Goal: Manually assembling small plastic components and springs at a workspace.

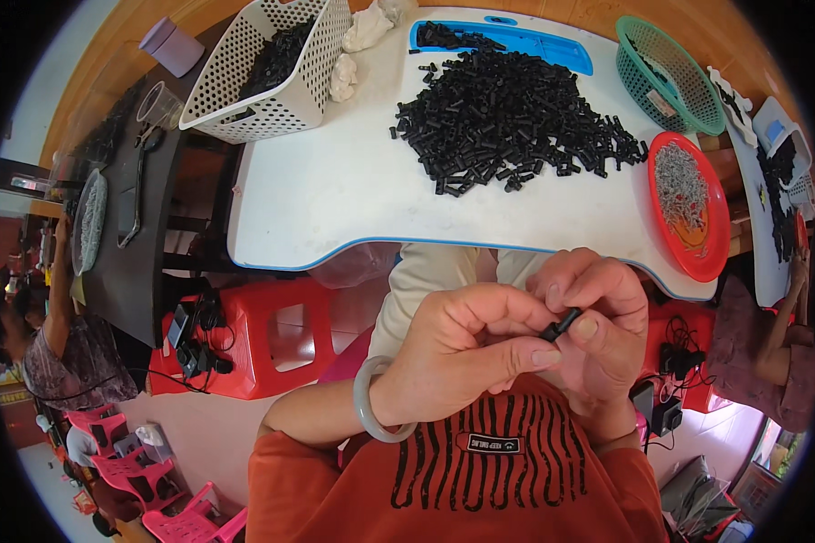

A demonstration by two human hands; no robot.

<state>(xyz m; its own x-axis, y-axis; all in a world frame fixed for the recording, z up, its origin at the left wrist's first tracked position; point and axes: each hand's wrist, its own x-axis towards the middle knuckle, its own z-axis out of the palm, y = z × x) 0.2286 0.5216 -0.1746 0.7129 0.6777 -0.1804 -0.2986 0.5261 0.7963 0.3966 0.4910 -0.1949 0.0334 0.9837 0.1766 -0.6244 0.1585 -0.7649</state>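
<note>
My left hand (466, 348), with a pale bangle (369, 398) at its wrist, pinches a small black cylindrical plastic part (561, 326) between thumb and forefinger. From the other side, the thumb and fingers of my right hand (611, 317) close on the upper end of the same part. Both hands are over my lap, just this side of the white table's edge (335, 181). A large heap of similar black parts (516, 118) lies on the table beyond them. To its right, a red plate (717, 226) holds many small silvery metal pieces (681, 185).
A white perforated basket (281, 104) with black parts stands at the table's left. Behind the heap is a blue tray (552, 56); a green basket (706, 104) is at the back right. Red stools (254, 371) flank me. Other people (72, 353) sit at tables on both sides.
</note>
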